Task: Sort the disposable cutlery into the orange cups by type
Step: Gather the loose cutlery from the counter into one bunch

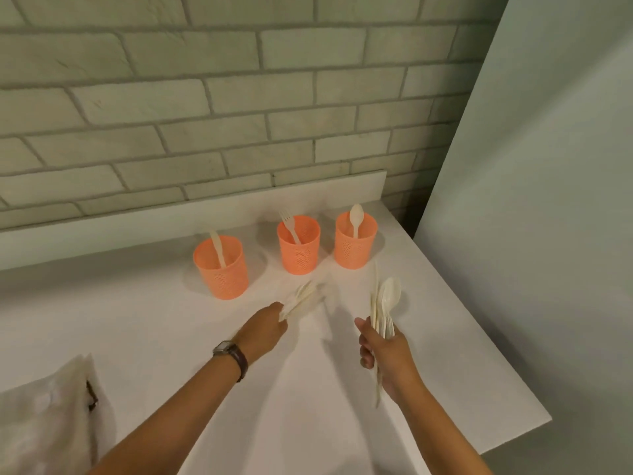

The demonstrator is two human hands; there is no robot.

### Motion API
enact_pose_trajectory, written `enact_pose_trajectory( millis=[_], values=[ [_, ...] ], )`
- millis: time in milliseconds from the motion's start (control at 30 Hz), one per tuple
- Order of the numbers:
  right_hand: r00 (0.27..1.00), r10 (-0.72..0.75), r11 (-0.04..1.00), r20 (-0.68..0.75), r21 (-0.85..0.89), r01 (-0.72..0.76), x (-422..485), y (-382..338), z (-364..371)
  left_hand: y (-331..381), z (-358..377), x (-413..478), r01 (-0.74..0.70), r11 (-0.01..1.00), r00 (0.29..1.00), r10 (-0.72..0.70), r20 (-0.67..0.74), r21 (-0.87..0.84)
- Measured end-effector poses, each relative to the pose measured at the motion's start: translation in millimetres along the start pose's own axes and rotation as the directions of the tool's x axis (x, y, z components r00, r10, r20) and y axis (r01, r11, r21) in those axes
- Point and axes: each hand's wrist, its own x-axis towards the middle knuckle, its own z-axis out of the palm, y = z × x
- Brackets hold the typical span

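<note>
Reaching forward over the white table [171, 337], two bare forearms come in from the near edge. At the near left corner lies a crumpled translucent plastic bag [44, 413], pale and wrinkled, with a small dark thing at its right side that is too small to tell. The right edge of the table runs diagonally away to the far right, ending in a sharp near corner beside a plain pale wall [548, 200]; the smooth matte top between the arms is bare.

The right hand [387, 354] is closed around a bundle of cream cutlery [385, 313], held upright with spoon bowls fanned at the top and handles sticking out below the fist. The left hand [270, 323] (a dark-strapped watch [231, 354] on its wrist) is pinched shut on a smaller sheaf of pale pieces [301, 298], blurred, so their type cannot be told; they point toward the cups, low over the table.

Beyond the hands stand three orange cups in a loose row, well apart from each other, each round, slightly tapered, with a perforated lower wall. The left cup [222, 272] holds one knife [217, 246], the middle cup [298, 246] one fork [289, 226], the right cup [354, 243] one spoon [356, 217]. Behind them a low white upstand meets a wall of rough grey-white brick [171, 97].
</note>
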Motion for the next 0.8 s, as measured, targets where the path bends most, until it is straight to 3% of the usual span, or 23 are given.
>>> enact_pose_trajectory(
  millis=[67,167,233,367,467,567,733,800],
  values=[
    [0.998,-0.031,0.998,0.045,-0.049,0.033,0,-1,13,2,-16,-15,0.068,0.947,0.996,-0.082,-0.030,-0.314],
    [0.989,-0.079,0.986,0.122,-0.137,0.096,-1,-6,36,14,-41,-46,0.058,0.675,0.991,-0.130,-0.041,-0.736],
    [0.978,-0.098,0.982,0.185,-0.139,0.125,-3,-12,55,23,-53,-64,-0.006,0.518,0.990,-0.120,-0.080,-0.855],
    [0.942,-0.088,0.983,0.325,-0.128,0.136,-10,-28,96,34,-70,-81,-0.135,0.354,0.970,-0.144,-0.197,-0.925],
    [0.892,-0.117,0.975,0.438,-0.121,0.187,-19,-33,119,37,-76,-86,-0.194,0.300,0.940,-0.217,-0.265,-0.934],
    [0.861,-0.127,0.959,0.493,-0.159,0.233,-29,-36,132,36,-78,-90,-0.214,0.330,0.917,-0.257,-0.306,-0.919],
    [0.859,-0.136,0.948,0.494,-0.188,0.259,-30,-35,133,30,-80,-93,-0.147,0.393,0.926,-0.267,-0.266,-0.908],
    [0.849,-0.139,0.951,0.509,-0.170,0.257,-30,-35,133,31,-79,-93,-0.122,0.366,0.944,-0.245,-0.222,-0.923]
  ],
)
